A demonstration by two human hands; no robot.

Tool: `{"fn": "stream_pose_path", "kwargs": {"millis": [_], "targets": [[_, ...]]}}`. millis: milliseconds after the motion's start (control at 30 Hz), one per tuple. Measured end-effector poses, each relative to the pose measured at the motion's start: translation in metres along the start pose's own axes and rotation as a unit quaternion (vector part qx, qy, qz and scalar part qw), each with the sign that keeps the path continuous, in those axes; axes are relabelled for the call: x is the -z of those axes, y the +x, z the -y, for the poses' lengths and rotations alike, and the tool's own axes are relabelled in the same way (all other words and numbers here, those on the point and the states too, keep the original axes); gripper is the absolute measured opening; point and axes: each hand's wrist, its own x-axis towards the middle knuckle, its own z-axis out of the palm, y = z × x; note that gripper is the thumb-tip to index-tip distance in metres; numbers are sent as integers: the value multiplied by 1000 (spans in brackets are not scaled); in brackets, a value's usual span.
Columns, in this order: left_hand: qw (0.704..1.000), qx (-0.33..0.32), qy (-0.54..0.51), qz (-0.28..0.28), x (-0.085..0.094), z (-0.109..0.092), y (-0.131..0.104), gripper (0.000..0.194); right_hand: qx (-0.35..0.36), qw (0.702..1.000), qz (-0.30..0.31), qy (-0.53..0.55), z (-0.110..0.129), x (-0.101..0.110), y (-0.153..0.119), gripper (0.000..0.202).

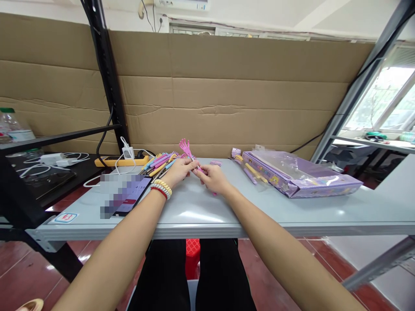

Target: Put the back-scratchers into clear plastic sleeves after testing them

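Both hands meet over the middle of the grey table (pixel 207 211). Between them is a pink pen (pixel 186 148) with a hand-shaped top that points up and away from me. My left hand (pixel 180 171), with beaded bracelets at its wrist, has its fingers closed round the pen's upper shaft. The fingers of my right hand (pixel 212 178) pinch the lower end. A pile of colourful pens (pixel 159 160) lies just beyond and left of my left hand. Small pink-purple pieces (pixel 215 163) lie behind my right hand, partly hidden by it.
A phone (pixel 138 194) lies left of my left wrist. Behind it is a yellow power strip (pixel 121 161) with white cables. On the right are a purple box (pixel 311 185) and a few pens in clear wrap (pixel 254 170). Cardboard (pixel 227 95) walls off the back; shelf posts stand on both sides.
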Motion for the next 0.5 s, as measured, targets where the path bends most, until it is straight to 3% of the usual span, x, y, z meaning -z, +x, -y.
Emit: {"fn": "stream_pose_path", "kwargs": {"millis": [167,333,400,500], "targets": [[985,17,-151,-83,3,-1,4,44,6,1000,-12,-9,-5,1,-1,50],[970,51,-175,-162,9,-2,3,43,-21,981,-100,-166,-8,8,-1,49],[971,52,-147,-179,11,0,2,40,-43,962,-104,-250,-9,22,4,47],[979,41,-71,-186,11,4,2,37,-106,922,-103,-359,-17,62,11,43]]}}
